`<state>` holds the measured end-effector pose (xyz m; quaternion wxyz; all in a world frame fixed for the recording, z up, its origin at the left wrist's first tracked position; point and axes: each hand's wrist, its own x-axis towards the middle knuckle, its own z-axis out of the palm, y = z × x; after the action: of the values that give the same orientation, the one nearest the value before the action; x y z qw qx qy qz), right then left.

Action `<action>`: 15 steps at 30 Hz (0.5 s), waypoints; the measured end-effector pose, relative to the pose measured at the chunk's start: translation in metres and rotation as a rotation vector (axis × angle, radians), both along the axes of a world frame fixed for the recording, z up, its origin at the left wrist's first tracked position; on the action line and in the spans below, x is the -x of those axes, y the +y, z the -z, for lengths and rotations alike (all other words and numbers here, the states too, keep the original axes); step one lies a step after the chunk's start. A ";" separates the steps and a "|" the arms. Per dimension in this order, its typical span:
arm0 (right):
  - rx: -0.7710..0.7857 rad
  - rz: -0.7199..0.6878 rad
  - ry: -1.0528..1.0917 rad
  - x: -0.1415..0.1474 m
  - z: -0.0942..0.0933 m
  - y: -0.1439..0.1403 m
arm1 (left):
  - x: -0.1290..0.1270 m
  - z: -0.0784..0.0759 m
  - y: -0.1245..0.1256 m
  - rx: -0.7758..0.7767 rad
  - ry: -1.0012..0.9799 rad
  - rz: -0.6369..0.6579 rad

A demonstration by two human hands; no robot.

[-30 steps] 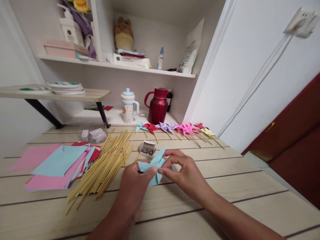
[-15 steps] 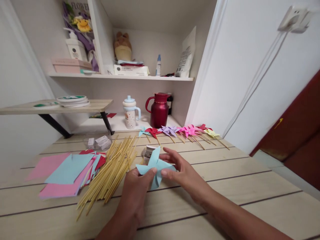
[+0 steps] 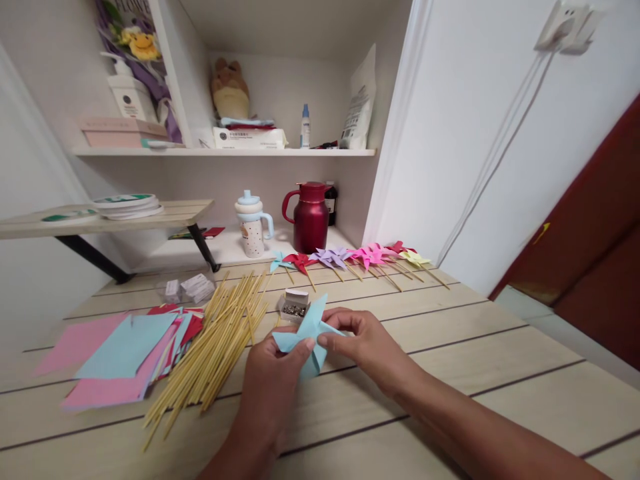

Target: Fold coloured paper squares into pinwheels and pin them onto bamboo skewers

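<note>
Both hands at lower centre of the frame, on one light-blue paper pinwheel (image 3: 306, 332) held just above the table (image 3: 450, 373). Left hand (image 3: 273, 373) comes up from below, fingers pinched on the pinwheel's centre and lower left vane. Right hand (image 3: 361, 341) comes in from the right, thumb and forefinger closed on the right vane near the centre. So both are grasping the pinwheel, neither released. Just behind it, touching or nearly so, an open small box (image 3: 294, 305) of metal pins. Left of the hands: a loose pile of bamboo sticks (image 3: 210, 347), fanned diagonally, and further left a stack of paper sheets (image 3: 117, 350), blue on top, pink and red under. Small clear packets (image 3: 187, 289) sit behind the sticks. Centre of the frame, along the back edge of the table: a row of finished pinwheels (image 3: 350, 257) on sticks, blue, red, purple, pink, yellow. Behind them a dark red jug (image 3: 310, 217) and a lidded cup (image 3: 251, 223). Upper left of the frame: a poster (image 3: 127, 13) with partial lettering that looks like "LOVE", cut by the frame edge, and a white pump bottle (image 3: 127, 93) with a dark round logo, text too small to read. A flat white pack (image 3: 249, 138) on the shelf (image 3: 310, 152) carries a line of print, unreadable. Wall socket (image 3: 565, 27) at upper right.
</note>
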<state>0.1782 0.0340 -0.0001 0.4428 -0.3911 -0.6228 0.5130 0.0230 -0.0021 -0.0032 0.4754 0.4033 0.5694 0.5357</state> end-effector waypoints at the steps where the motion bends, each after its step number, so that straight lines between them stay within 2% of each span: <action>1: -0.006 0.000 -0.013 0.000 0.000 0.000 | 0.000 0.001 0.000 0.006 0.001 0.012; 8: -0.144 0.125 -0.196 0.001 -0.005 -0.003 | -0.002 -0.001 0.000 0.019 -0.016 0.013; 12: -0.172 0.169 -0.212 0.001 -0.004 -0.003 | -0.005 -0.002 0.000 0.035 -0.064 -0.003; 15: -0.170 0.172 -0.202 0.000 -0.004 -0.002 | -0.004 0.000 0.003 0.044 -0.114 0.035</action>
<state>0.1783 0.0322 0.0039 0.4518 -0.4536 -0.6694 0.3769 0.0273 0.0006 -0.0031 0.5252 0.3715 0.5457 0.5370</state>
